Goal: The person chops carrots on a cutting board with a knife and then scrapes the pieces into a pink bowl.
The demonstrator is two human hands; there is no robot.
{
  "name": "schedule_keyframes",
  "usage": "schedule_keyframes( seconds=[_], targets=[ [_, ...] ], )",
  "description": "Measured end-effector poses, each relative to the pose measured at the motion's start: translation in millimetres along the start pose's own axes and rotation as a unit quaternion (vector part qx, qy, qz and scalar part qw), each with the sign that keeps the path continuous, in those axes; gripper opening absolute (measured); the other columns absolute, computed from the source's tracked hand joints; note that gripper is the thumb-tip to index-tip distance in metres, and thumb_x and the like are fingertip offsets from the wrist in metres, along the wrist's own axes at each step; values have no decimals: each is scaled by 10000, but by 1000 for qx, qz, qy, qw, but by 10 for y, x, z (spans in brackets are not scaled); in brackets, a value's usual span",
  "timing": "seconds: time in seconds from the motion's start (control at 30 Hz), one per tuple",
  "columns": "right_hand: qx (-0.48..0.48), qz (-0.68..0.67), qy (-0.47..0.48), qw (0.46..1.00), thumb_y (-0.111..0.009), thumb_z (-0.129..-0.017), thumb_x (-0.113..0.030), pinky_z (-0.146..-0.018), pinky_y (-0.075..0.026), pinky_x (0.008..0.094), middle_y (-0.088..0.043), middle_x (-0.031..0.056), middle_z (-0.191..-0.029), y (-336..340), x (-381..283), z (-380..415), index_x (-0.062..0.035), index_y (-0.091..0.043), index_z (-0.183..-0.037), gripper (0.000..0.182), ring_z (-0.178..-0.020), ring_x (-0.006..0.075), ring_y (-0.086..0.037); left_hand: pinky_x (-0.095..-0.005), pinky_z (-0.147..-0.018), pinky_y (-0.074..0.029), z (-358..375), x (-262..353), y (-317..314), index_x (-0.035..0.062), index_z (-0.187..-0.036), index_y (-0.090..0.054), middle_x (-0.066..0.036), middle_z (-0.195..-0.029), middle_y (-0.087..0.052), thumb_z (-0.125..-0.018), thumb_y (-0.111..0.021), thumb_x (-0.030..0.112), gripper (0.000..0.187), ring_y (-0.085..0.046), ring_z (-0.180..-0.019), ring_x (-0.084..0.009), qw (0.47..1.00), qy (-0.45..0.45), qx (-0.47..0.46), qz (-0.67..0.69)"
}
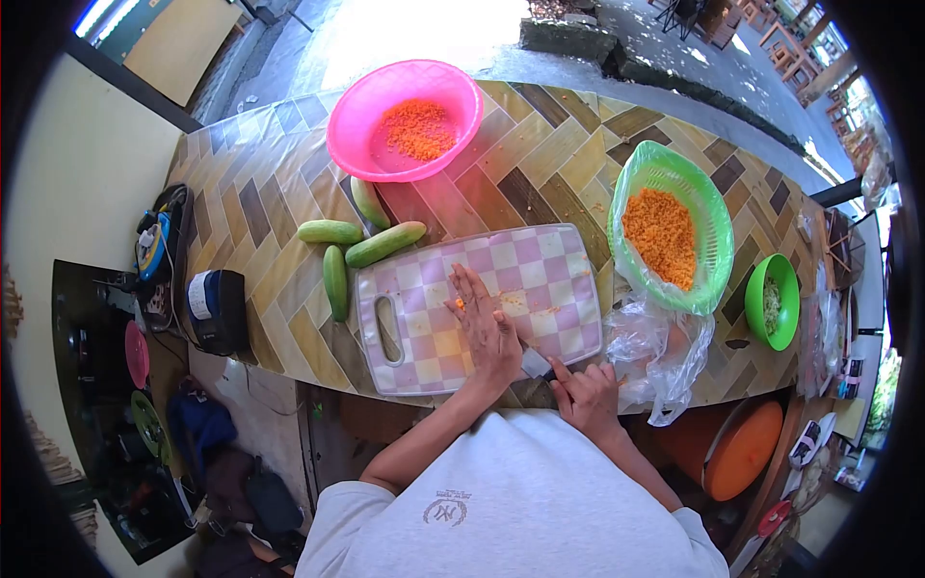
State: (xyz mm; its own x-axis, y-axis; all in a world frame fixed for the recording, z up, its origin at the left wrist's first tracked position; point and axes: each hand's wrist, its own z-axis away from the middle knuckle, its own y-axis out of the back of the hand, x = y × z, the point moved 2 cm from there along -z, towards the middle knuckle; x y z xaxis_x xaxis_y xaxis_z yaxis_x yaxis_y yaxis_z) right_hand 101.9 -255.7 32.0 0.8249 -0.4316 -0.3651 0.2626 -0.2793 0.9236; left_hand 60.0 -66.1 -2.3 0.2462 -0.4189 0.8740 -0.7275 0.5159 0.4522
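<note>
A cutting board (530, 255) with a purple and white check lies in front of me, with orange smears and crumbs on it. My left hand (485, 332) is over the middle of the board, its fingers stretched out and a small orange bit at the fingertips. At the board's near right edge my right hand (586, 393) is closed round the dark handle of a knife (536, 364). Part of the knife's blade is hidden behind my left wrist. Several green cucumbers (385, 245) lie beyond the board's left end.
A pink basin (342, 135) with orange shreds stands at the back. On the right are a bag-lined green basket (718, 260) of orange shreds, a crumpled plastic bag (665, 361) and a green bowl (788, 299) with pale shreds. A dark box (220, 313) sits on the left.
</note>
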Motion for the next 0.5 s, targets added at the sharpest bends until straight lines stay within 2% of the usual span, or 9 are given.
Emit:
schedule_keyframes(
  seconds=[0.2,0.3,0.4,0.5],
  targets=[
    [1,-67,-19,998,-614,-938,-256,-701,-351,367,-532,14,-590,-7,-11,-23,-142,-639,-1319,398,-605,204,-473,-628,-1140,117,-49,124,-100,6,-1576,-85,-217,-1649,-16,-1021,-127,601,815,24,-1526,-388,998,-29,35,33],
    [-3,-111,-42,993,-609,-947,-260,-703,-354,363,-543,33,-591,3,-5,-56,-140,-661,-1293,370,-607,206,-484,-611,-1163,73,-50,189,36,7,-1571,-124,-214,-1649,-22,-1027,-130,595,801,14,-1526,-385,995,-46,46,77],
    [-16,-146,-79,986,-609,-951,-266,-703,-360,365,-550,55,-594,54,-9,-111,-135,-682,-1267,350,-606,215,-491,-558,-1197,-33,-80,166,231,3,-1538,-232,-215,-1634,-107,-1033,-115,586,780,-61,-1522,-373,982,-109,97,116],
    [-30,-169,-99,980,-611,-951,-266,-700,-369,370,-558,72,-598,142,1,-170,-126,-682,-1267,353,-605,229,-497,-479,-1201,-172,-101,63,360,-6,-1477,-326,-211,-1567,-255,-1049,-144,560,733,-194,-1489,-340,967,-96,145,184]
  ],
)
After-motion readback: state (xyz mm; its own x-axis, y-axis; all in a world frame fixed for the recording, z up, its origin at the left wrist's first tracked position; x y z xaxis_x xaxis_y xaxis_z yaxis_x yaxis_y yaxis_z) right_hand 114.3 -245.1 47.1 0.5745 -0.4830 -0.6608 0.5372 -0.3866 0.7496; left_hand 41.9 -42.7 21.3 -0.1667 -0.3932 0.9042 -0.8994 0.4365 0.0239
